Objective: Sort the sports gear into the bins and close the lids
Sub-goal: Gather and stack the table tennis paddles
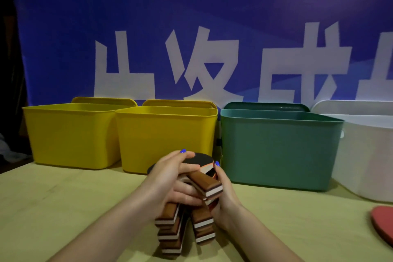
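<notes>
Both hands hold a stack of several table tennis paddles (205,183) just above the table, brown handles fanning toward me and black blades pointing at the bins. My left hand (170,178) grips the stack from the left, fingers curled under and thumb on the top black blade. My right hand (223,195) clasps it from the right. Four open bins stand in a row behind: a yellow bin (70,134), a second yellow bin (165,138), a green bin (278,149) and a white bin (370,155). Their lids lean upright behind them.
A red paddle (382,223) lies at the table's right edge, partly cut off. The yellowish table (63,208) runs from the bins toward me. A blue banner with large white characters fills the background.
</notes>
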### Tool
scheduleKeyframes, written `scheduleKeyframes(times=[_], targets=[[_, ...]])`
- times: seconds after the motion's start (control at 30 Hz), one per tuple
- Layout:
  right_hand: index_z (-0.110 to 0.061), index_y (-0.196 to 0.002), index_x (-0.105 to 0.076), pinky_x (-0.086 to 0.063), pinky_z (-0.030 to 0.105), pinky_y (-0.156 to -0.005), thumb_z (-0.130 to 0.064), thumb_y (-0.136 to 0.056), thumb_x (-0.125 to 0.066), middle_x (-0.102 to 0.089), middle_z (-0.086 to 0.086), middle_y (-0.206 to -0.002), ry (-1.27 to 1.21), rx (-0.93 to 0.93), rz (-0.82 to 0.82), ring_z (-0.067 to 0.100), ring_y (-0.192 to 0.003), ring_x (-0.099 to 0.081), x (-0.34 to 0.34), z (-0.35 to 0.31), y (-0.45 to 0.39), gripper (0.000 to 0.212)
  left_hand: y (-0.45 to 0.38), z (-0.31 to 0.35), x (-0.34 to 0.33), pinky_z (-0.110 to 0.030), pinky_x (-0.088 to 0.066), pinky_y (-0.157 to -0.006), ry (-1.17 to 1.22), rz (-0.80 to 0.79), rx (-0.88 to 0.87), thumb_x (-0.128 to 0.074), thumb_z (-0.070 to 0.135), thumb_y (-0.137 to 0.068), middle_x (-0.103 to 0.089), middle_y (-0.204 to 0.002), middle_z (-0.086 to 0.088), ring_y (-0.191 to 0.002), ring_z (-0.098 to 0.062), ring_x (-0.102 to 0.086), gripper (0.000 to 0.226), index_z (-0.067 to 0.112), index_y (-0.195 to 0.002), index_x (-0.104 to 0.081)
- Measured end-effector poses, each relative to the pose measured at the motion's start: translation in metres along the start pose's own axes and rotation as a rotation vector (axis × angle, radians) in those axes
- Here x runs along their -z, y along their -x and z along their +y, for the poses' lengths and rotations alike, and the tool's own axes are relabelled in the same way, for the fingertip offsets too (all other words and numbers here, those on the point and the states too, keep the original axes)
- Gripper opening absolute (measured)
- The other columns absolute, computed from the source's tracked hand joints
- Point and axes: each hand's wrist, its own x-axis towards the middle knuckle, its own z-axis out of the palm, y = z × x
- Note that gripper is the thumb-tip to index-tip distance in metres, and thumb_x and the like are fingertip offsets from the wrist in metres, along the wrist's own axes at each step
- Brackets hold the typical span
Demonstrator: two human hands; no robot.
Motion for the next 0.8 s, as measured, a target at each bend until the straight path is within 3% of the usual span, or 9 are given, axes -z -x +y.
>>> scheduleKeyframes(times=[0.1, 0.17, 0.27, 0.33, 0.4, 0.47, 0.6, 0.73, 0.8], targets=[[0.000, -0.100, -0.067, -0.050, 0.038, -0.073, -0.059, -0.090, -0.039, -0.069, 0.025, -0.090, -0.036, -0.051, 0.011, 0.035, -0.079, -0.064, -0.001, 0.000, 0.001, 0.067, -0.009, 0.006, 0.020, -0.025, -0.049, -0.038, -0.245, -0.048, -0.039, -0.041, 0.018, -0.100, -0.074, -0.091, -0.008, -0.049, -0.025, -0.065, 0.021, 0.013, -0.107, -0.060], [-0.001, -0.096, -0.067, -0.048, 0.039, -0.076, -0.058, -0.090, -0.042, -0.070, 0.024, -0.084, -0.029, -0.050, 0.045, 0.036, -0.081, -0.063, 0.000, 0.001, -0.001, 0.063, -0.022, 0.001, 0.034, -0.023, -0.046, -0.038, -0.218, 0.047, -0.097, -0.044, 0.013, -0.099, -0.073, -0.084, -0.009, -0.051, -0.022, -0.065, 0.019, 0.010, -0.102, -0.062], [-0.003, -0.091, -0.066, -0.049, 0.040, -0.074, -0.057, -0.089, -0.044, -0.070, 0.021, -0.075, -0.005, -0.052, 0.058, 0.035, -0.079, -0.063, 0.002, 0.000, -0.002, 0.058, -0.052, -0.025, 0.055, -0.029, -0.048, -0.064, -0.166, 0.442, -0.221, -0.049, 0.017, -0.097, -0.065, -0.100, -0.005, -0.092, -0.024, -0.064, 0.018, 0.011, -0.110, -0.059], [-0.004, -0.090, -0.066, -0.050, 0.041, -0.074, -0.056, -0.089, -0.045, -0.070, 0.020, -0.075, 0.001, -0.060, 0.063, 0.035, -0.080, -0.063, 0.002, -0.001, -0.001, 0.057, -0.064, -0.050, 0.056, -0.035, -0.042, -0.088, -0.187, 0.557, -0.171, -0.052, 0.028, -0.096, -0.054, -0.125, -0.003, -0.117, -0.024, -0.050, 0.033, 0.016, -0.126, -0.050], [-0.004, -0.090, -0.066, -0.049, 0.041, -0.073, -0.057, -0.088, -0.046, -0.070, 0.020, -0.077, 0.015, -0.066, 0.075, 0.035, -0.080, -0.063, 0.001, -0.001, -0.001, 0.057, -0.076, -0.070, 0.049, -0.041, -0.043, -0.093, 0.005, 0.516, -0.018, -0.051, 0.038, -0.094, -0.057, -0.124, -0.009, -0.113, -0.029, -0.054, 0.044, 0.014, -0.131, -0.050], [-0.004, -0.094, -0.067, -0.050, 0.042, -0.078, -0.059, -0.086, -0.046, -0.071, 0.021, -0.085, 0.036, -0.081, 0.083, 0.036, -0.086, -0.063, 0.000, -0.001, 0.000, 0.059, -0.083, -0.076, 0.044, -0.042, -0.047, -0.086, 0.302, 0.439, 0.093, -0.051, 0.045, -0.092, -0.067, -0.103, -0.014, -0.096, -0.034, -0.063, 0.044, 0.009, -0.115, -0.062], [-0.004, -0.095, -0.070, -0.047, 0.046, -0.089, -0.061, -0.085, -0.047, -0.069, 0.023, -0.097, 0.063, -0.088, 0.096, 0.037, -0.093, -0.062, 0.004, -0.001, -0.004, 0.062, -0.089, -0.074, 0.044, -0.041, -0.049, -0.082, 0.385, 0.383, 0.078, -0.054, 0.047, -0.090, -0.070, -0.098, -0.016, -0.094, -0.036, -0.065, 0.042, 0.009, -0.103, -0.067], [-0.005, -0.068, -0.074, -0.050, 0.038, -0.072, -0.055, -0.087, -0.048, -0.070, 0.018, -0.075, 0.048, -0.066, 0.096, 0.031, -0.068, -0.066, 0.005, -0.002, -0.005, 0.059, -0.095, -0.074, 0.047, -0.038, -0.048, -0.073, 0.441, 0.353, 0.104, -0.056, 0.041, -0.088, -0.069, -0.094, -0.016, -0.085, -0.034, -0.065, 0.037, 0.007, -0.100, -0.067], [-0.006, -0.072, -0.072, -0.049, 0.034, -0.064, -0.053, -0.087, -0.047, -0.070, 0.015, -0.071, 0.054, -0.051, 0.101, 0.028, -0.060, -0.067, 0.004, -0.003, -0.004, 0.055, -0.098, -0.076, 0.047, -0.033, -0.046, -0.064, 0.509, 0.289, 0.113, -0.055, 0.036, -0.089, -0.068, -0.080, -0.012, -0.071, -0.029, -0.062, 0.030, 0.008, -0.091, -0.066]])
